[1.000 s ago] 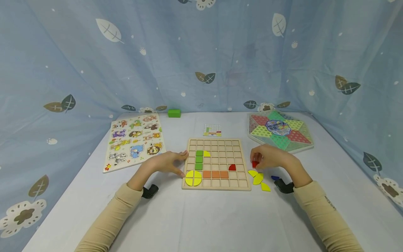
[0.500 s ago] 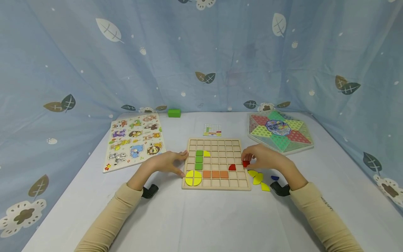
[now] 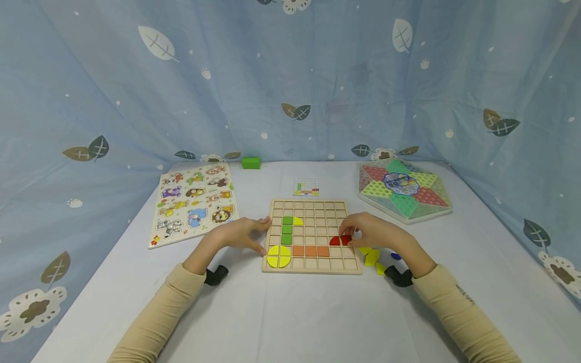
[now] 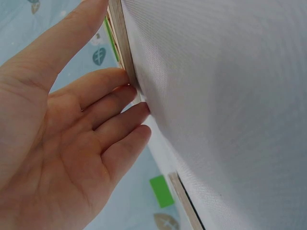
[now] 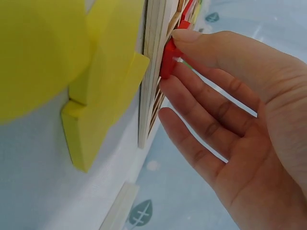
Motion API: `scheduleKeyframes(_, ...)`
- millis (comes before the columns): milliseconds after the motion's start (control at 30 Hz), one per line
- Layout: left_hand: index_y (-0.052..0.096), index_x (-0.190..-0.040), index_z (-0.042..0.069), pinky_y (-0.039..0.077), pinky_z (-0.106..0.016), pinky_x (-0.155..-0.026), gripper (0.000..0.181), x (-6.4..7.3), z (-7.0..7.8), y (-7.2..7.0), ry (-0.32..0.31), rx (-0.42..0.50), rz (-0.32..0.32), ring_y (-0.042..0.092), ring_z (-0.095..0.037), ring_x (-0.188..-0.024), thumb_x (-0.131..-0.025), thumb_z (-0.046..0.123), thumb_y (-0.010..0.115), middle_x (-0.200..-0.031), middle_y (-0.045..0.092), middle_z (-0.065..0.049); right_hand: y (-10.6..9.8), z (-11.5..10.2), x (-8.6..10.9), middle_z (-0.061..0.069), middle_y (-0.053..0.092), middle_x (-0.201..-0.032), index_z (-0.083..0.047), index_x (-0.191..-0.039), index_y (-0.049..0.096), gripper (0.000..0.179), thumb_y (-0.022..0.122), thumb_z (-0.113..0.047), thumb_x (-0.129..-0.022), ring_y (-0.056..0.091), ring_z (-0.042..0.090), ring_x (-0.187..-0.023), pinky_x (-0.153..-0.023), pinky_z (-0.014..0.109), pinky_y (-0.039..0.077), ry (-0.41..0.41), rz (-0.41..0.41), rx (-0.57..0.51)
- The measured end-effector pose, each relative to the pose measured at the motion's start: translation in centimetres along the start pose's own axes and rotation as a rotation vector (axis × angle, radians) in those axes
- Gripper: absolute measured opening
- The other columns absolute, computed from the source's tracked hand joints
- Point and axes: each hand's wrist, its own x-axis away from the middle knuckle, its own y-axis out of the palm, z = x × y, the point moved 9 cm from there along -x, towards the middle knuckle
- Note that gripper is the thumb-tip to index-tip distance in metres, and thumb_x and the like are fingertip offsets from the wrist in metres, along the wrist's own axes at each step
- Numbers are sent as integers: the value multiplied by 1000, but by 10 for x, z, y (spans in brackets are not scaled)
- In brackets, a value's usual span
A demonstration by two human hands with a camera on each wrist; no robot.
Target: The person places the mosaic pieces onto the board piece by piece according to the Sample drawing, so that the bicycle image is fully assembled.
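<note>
A wooden grid board (image 3: 313,270) lies mid-table with flat coloured pieces in its cells. My left hand (image 3: 239,237) rests against its left edge; in the left wrist view the fingers (image 4: 117,122) are fairly straight and touch the rim. At the right side of the grid my right hand (image 3: 379,233) pinches a red quarter-circle piece (image 5: 168,60) between thumb and fingers. That piece sits right beside another red quarter circle (image 3: 335,241) in the grid. Green squares (image 3: 287,230), orange squares (image 3: 310,251) and a yellow circle of quarters (image 3: 279,256) occupy other cells.
Loose yellow pieces (image 3: 372,257) and a blue piece (image 3: 396,256) lie right of the board, partly under my right wrist. A pattern card (image 3: 306,187) is behind it. An animal puzzle (image 3: 196,204), a green block (image 3: 251,163) and a star-patterned game board (image 3: 404,190) stand farther out.
My right hand has moved left from the loose pieces onto the board, carrying the red quarter circle up beside the other red one. The left hand has stayed in place.
</note>
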Motion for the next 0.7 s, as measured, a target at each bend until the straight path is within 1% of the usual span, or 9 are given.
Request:
scheduleKeyframes(333, 32, -149, 3, 22, -46, -114, 88, 0, -1, 0, -8, 1, -1, 23, -27, -143, -81, 38, 76, -155, 24, -10, 1, -3, -1, 0, 66, -95, -8, -102, 69, 19, 74, -5, -83, 59, 20, -85, -77, 35, 54, 12, -11, 2)
scheduleKeyframes(467, 33, -149, 3, 22, -45, -114, 88, 0, -1, -1, -8, 5, 0, 23, -28, -143, -81, 38, 76, -156, 24, -10, 1, -3, -1, 0, 66, -94, -9, -101, 69, 19, 74, -6, -84, 59, 19, -84, -77, 34, 53, 3, -10, 6)
scheduleKeyframes(700, 32, -148, -1, 24, -46, -113, 89, 1, 3, -3, 22, -9, 5, 24, -32, -142, -81, 37, 76, -154, 25, -16, 0, -4, -1, 0, 66, -96, -8, -102, 70, 19, 73, -4, -83, 60, 19, -85, -77, 35, 53, -15, -6, 13)
